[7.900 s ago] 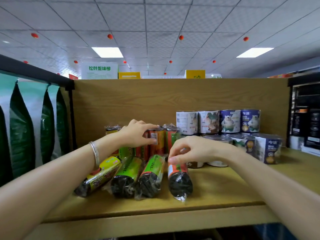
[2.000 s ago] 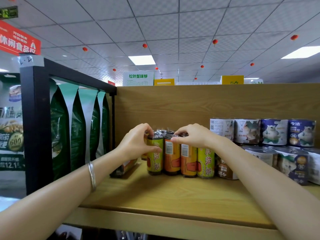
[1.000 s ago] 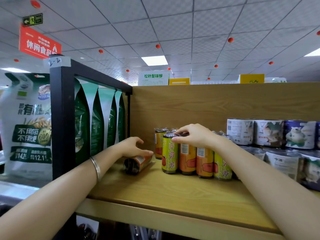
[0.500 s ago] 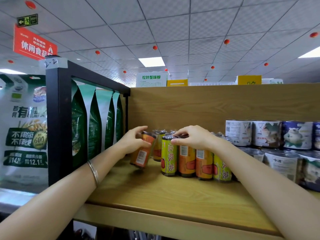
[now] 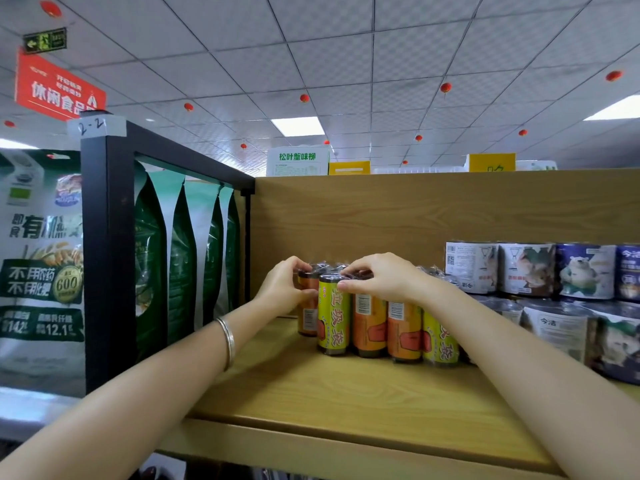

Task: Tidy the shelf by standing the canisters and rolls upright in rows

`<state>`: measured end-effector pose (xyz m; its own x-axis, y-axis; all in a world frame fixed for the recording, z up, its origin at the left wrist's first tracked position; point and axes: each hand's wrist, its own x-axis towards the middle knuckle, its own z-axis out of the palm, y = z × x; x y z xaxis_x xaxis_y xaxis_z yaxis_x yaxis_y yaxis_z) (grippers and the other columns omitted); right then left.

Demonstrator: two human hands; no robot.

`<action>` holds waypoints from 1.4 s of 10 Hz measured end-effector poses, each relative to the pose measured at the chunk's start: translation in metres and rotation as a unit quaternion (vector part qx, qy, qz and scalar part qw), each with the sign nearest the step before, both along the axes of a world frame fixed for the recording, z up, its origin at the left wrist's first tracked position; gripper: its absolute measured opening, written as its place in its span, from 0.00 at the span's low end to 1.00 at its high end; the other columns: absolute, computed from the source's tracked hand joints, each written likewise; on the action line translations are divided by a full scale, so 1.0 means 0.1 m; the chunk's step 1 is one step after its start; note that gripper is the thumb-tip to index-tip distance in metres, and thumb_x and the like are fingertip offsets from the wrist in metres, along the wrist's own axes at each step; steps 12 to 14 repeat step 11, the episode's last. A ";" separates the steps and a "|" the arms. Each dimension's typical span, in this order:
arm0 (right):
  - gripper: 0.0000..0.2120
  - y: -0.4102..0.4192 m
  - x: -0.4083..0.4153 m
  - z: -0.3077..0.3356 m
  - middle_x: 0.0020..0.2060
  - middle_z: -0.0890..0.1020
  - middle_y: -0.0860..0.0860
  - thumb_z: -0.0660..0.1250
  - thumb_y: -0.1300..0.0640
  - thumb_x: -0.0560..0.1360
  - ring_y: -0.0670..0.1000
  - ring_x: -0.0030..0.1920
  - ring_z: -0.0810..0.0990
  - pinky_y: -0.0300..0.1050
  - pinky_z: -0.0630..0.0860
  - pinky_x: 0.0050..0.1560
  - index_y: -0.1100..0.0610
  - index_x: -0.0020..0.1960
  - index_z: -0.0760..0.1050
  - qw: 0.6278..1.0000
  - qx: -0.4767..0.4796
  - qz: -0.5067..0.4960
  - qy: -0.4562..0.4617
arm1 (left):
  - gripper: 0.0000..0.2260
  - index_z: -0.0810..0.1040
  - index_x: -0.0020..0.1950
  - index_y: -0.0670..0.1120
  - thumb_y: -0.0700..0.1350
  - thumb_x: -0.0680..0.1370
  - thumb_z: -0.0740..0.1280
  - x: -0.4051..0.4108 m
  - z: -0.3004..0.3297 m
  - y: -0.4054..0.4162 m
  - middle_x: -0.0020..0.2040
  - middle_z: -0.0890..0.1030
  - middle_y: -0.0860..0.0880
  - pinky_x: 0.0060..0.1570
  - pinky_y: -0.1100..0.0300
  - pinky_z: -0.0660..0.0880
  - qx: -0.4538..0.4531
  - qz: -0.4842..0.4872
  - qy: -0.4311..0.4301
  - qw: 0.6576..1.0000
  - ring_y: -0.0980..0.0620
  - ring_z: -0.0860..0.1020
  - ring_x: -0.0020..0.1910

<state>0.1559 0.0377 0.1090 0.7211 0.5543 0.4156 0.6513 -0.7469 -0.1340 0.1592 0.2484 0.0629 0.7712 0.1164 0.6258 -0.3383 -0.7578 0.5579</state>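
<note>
Several shrink-wrapped rolls stand upright in rows on the wooden shelf (image 5: 346, 403). The front row starts with a yellow-green roll (image 5: 333, 317), then two orange rolls (image 5: 369, 327), then another yellow-green one (image 5: 439, 344). My left hand (image 5: 282, 289) is closed around an orange roll (image 5: 307, 318) standing upright at the left end, just behind the front row. Over the tops of the front rolls lies my right hand (image 5: 375, 278), its fingertips pressing on them. More rolls behind are mostly hidden by both hands.
White and blue canisters (image 5: 526, 271) are stacked in two tiers at the right. A black metal frame (image 5: 104, 258) with green bags (image 5: 180, 278) borders the shelf on the left. The wooden back panel (image 5: 415, 209) closes the rear. Bare shelf board lies in front.
My left hand lifted the orange roll that lay on its side at the left, tipped it up and set it standing beside the other rolls. My right hand stayed on the row's tops.
</note>
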 end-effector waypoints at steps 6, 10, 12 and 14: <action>0.25 0.00 -0.15 0.05 0.65 0.77 0.45 0.60 0.36 0.74 0.50 0.64 0.74 0.49 0.74 0.58 0.44 0.67 0.71 0.996 -0.065 -0.023 -0.050 | 0.23 0.73 0.65 0.55 0.45 0.72 0.74 -0.07 -0.01 0.14 0.68 0.65 0.48 0.64 0.52 0.70 0.012 -0.024 0.046 0.999 0.48 0.68 0.67; 0.27 0.03 -0.19 0.03 0.67 0.76 0.46 0.57 0.35 0.74 0.48 0.68 0.72 0.49 0.67 0.65 0.46 0.69 0.69 0.990 -0.088 -0.035 -0.106 | 0.22 0.67 0.72 0.57 0.60 0.80 0.51 -0.24 0.03 0.10 0.74 0.62 0.48 0.73 0.49 0.52 -0.019 -0.034 0.002 0.999 0.47 0.56 0.74; 0.30 -0.01 -0.23 0.01 0.72 0.68 0.49 0.53 0.34 0.76 0.50 0.73 0.64 0.52 0.60 0.71 0.48 0.73 0.63 0.986 -0.061 -0.045 -0.150 | 0.29 0.61 0.74 0.58 0.65 0.76 0.43 -0.36 0.02 -0.07 0.76 0.60 0.50 0.73 0.50 0.46 0.097 0.040 -0.088 0.991 0.50 0.53 0.75; 0.30 -0.01 -0.23 0.01 0.72 0.68 0.49 0.53 0.34 0.76 0.50 0.73 0.64 0.52 0.60 0.71 0.48 0.73 0.63 0.986 -0.061 -0.045 -0.150 | 0.29 0.61 0.74 0.58 0.65 0.76 0.43 -0.36 0.02 -0.07 0.76 0.60 0.50 0.73 0.50 0.46 0.097 0.040 -0.088 0.991 0.50 0.53 0.75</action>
